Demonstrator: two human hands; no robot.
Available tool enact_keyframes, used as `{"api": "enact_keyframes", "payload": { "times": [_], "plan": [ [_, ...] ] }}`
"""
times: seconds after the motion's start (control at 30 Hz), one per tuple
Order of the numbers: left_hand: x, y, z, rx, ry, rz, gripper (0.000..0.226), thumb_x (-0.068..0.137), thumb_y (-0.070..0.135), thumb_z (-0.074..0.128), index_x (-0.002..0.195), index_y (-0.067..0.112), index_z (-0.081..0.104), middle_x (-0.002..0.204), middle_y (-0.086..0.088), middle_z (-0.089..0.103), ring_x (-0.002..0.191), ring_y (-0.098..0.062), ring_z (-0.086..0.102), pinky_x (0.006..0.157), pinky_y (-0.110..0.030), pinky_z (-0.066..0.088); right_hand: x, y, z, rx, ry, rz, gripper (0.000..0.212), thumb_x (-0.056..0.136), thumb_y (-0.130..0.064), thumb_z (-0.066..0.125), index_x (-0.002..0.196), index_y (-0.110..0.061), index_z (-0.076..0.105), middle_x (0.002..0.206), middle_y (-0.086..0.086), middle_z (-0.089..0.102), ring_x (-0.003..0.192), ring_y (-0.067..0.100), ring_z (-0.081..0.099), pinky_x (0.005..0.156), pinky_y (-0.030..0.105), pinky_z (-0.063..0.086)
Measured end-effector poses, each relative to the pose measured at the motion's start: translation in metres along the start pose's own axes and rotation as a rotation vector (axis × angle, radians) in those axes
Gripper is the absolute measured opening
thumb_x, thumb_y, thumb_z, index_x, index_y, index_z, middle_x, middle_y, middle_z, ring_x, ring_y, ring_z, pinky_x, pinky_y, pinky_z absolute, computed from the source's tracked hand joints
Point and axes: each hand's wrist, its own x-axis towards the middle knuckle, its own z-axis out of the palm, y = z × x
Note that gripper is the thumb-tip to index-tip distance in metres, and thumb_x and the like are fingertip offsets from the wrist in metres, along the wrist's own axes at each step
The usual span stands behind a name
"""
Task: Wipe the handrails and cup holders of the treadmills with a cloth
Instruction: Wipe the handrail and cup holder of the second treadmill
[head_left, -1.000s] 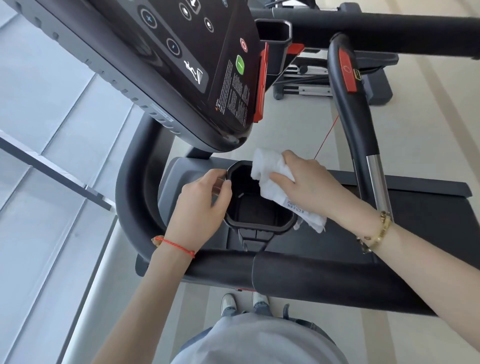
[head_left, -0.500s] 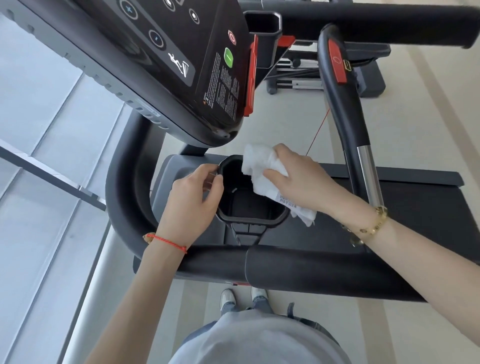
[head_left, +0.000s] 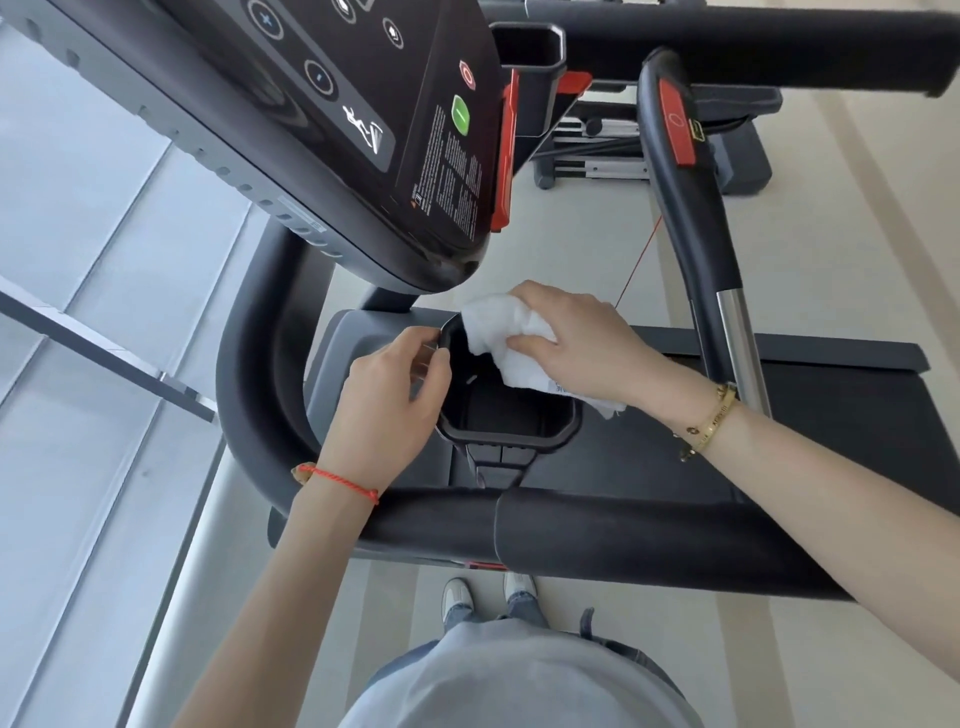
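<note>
Since a second ago our right hand (head_left: 576, 343) has carried the cloth (head_left: 506, 332) from the holder's right edge up to its far rim, while our left hand (head_left: 387, 405) has stayed at the left rim

Our right fingers (head_left: 524, 343) curl round the bunched cloth and pinch it, pressing it onto the far rim of the cup holder (head_left: 506, 441); a loose tail hangs over the right rim under our wrist. Our left fingers (head_left: 428, 358) are curled, their tips touching the left rim; whether they truly pinch it we cannot tell, though they seem to steady the holder

Outward from there, the holder sits in the grey tray just below the console (head_left: 363, 114), and the padded handrail (head_left: 597, 530) runs across near our body, with the upright grip (head_left: 696, 218) to the right

To do this step well, we judge we should keep the cloth folded thick under the fingertips, follow the rim all the way round with steady pressure, then push the cloth down the inner walls and across the floor, where grime likely gathers. The left hand should shift aside so its patch of rim gets wiped too. The handrail looks like the next job
</note>
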Motion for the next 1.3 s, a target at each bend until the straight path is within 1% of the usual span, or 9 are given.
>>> {"api": "enact_keyframes", "payload": {
  "times": [0.2, 0.33, 0.47, 0.73, 0.87, 0.93, 1.07, 1.2, 1.3],
  "plan": [
    [0.001, -0.002, 0.001, -0.014, 0.005, -0.025, 0.03, 0.097, 0.028, 0.05, 0.12, 0.016, 0.064, 0.08, 0.028, 0.058, 0.079, 0.014, 0.059, 0.074, 0.004, 0.039, -0.044, -0.003, 0.022, 0.291, 0.038, 0.278, 0.055, 0.098, -0.031, 0.051, 0.143, -0.02, 0.021, 0.123, -0.002, 0.039, 0.09, 0.017, 0.05, 0.06, 0.021, 0.032],
    [0.001, -0.003, 0.001, -0.004, 0.015, -0.017, 0.03, 0.097, 0.027, 0.05, 0.12, 0.015, 0.064, 0.079, 0.031, 0.056, 0.077, 0.023, 0.055, 0.07, 0.006, 0.036, -0.032, -0.008, 0.015, 0.342, 0.036, 0.318, 0.05, 0.099, -0.031, 0.051, 0.139, -0.014, 0.027, 0.118, 0.003, 0.048, 0.091, 0.017, 0.052, 0.06, 0.021, 0.036],
    [0.002, -0.005, 0.002, 0.003, 0.018, -0.004, 0.029, 0.097, 0.028, 0.05, 0.119, 0.016, 0.064, 0.08, 0.025, 0.06, 0.075, 0.018, 0.057, 0.071, 0.005, 0.037, -0.008, -0.01, -0.007, 0.279, -0.037, 0.311, 0.042, 0.099, -0.037, 0.052, 0.13, -0.011, 0.044, 0.116, 0.007, 0.057, 0.1, 0.023, 0.055, 0.074, 0.033, 0.044],
    [0.003, -0.006, 0.005, 0.01, 0.014, 0.012, 0.027, 0.098, 0.026, 0.05, 0.118, 0.016, 0.064, 0.078, 0.027, 0.059, 0.074, 0.018, 0.058, 0.069, 0.003, 0.039, -0.067, -0.017, 0.031, 0.665, 0.027, 0.485, 0.06, 0.098, -0.039, 0.049, 0.141, -0.011, 0.018, 0.114, 0.015, 0.058, 0.096, 0.033, 0.065, 0.08, 0.047, 0.056],
    [0.002, -0.006, 0.004, 0.031, 0.033, 0.017, 0.026, 0.098, 0.025, 0.051, 0.117, 0.016, 0.065, 0.077, 0.031, 0.056, 0.073, 0.023, 0.055, 0.068, 0.003, 0.038, -0.041, -0.009, 0.018, 0.448, 0.043, 0.41, 0.054, 0.098, -0.042, 0.051, 0.135, -0.009, 0.028, 0.097, 0.001, 0.056, 0.085, 0.018, 0.062, 0.073, 0.042, 0.056],
    [0.002, -0.006, 0.004, 0.027, 0.029, 0.024, 0.025, 0.098, 0.025, 0.051, 0.117, 0.016, 0.064, 0.078, 0.03, 0.057, 0.073, 0.017, 0.058, 0.073, -0.008, 0.046, -0.015, -0.002, 0.006, 0.23, 0.021, 0.278, 0.041, 0.098, -0.042, 0.052, 0.121, -0.011, 0.04, 0.087, -0.005, 0.052, 0.075, 0.01, 0.054, 0.061, 0.029, 0.046],
    [0.001, -0.003, 0.003, 0.02, 0.044, 0.05, 0.021, 0.098, 0.023, 0.052, 0.113, 0.016, 0.065, 0.078, 0.018, 0.062, 0.076, -0.004, 0.063, 0.077, -0.028, 0.053, 0.03, -0.005, -0.01, -0.11, -0.182, -0.072, 0.031, 0.094, -0.044, 0.057, 0.088, -0.017, 0.043, 0.073, -0.01, 0.045, 0.067, 0.012, 0.044, 0.055, 0.027, 0.028],
    [0.001, -0.004, 0.004, 0.037, 0.05, 0.063, 0.013, 0.096, 0.021, 0.053, 0.099, 0.015, 0.065, 0.073, 0.016, 0.06, 0.069, -0.004, 0.06, 0.067, -0.023, 0.046, 0.047, -0.016, 0.0, -0.235, -0.182, -0.21, 0.04, 0.092, -0.048, 0.058, 0.111, -0.014, 0.052, 0.081, -0.005, 0.052, 0.075, 0.021, 0.049, 0.056, 0.029, 0.03],
    [0.001, -0.004, 0.003, 0.037, 0.033, 0.058, 0.017, 0.097, 0.023, 0.052, 0.106, 0.015, 0.066, 0.079, 0.011, 0.066, 0.074, -0.004, 0.063, 0.072, -0.023, 0.049, 0.037, -0.008, 0.002, -0.254, -0.121, -0.177, 0.039, 0.093, -0.05, 0.055, 0.107, -0.014, 0.05, 0.076, -0.003, 0.052, 0.076, 0.026, 0.051, 0.06, 0.036, 0.031]
  ]
}}
